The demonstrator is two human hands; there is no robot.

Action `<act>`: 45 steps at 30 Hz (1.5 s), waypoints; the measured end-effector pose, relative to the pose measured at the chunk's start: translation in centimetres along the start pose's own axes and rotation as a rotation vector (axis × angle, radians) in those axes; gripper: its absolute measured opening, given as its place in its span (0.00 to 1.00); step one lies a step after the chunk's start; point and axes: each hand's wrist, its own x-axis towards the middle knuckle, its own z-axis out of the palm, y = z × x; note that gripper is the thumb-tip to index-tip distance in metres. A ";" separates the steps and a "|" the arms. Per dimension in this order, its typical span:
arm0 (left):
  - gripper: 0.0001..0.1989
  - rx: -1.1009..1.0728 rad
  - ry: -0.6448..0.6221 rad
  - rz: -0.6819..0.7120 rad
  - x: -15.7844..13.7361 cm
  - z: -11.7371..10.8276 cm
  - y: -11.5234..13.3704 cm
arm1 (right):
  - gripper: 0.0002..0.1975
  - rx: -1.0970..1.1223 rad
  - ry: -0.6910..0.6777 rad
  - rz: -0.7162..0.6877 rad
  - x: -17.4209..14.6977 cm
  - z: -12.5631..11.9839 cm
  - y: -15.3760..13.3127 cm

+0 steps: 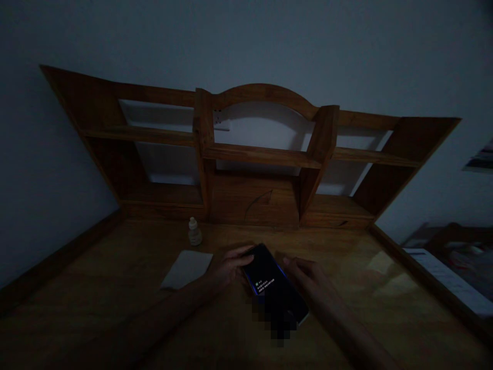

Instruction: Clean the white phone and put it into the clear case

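A dark smartphone (275, 288) is tilted over the desk, its black screen showing a few small lines of light text and a blue glow along the edges. My left hand (229, 264) grips its upper left side, thumb over the edge and the other fingers partly hidden behind. Against the right side of the phone, my right hand (308, 275) has its fingers curled and drawn together; dim light hides their exact contact. A pale sheet or pad (187, 268) lies just left of my left hand. Blurred blocks cover part of the phone's lower end.
A small whitish bottle (194, 234) stands upright behind the pad. Across the back of the wooden desk (127, 293) runs a wooden shelf unit (262, 154) with a thin dark cord (256, 202) at its middle panel. A wall socket (222, 123) shows behind it. The room is dim.
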 end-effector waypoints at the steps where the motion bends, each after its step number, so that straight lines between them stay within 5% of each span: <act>1: 0.28 -0.002 -0.006 0.004 0.0 0.1 0.0 | 0.24 0.046 -0.053 0.013 0.0 0.2 0.1; 8: 0.29 0.040 0.002 -0.009 0.1 0.0 0.1 | 0.25 0.288 -0.238 0.120 0.5 1.2 1.6; 30: 0.27 0.026 0.005 -0.017 0.4 -0.1 0.1 | 0.24 0.429 -0.025 0.194 0.3 2.7 2.2; 45: 0.27 0.046 0.060 -0.013 0.5 0.2 0.3 | 0.19 0.539 -0.082 0.180 0.5 3.0 2.4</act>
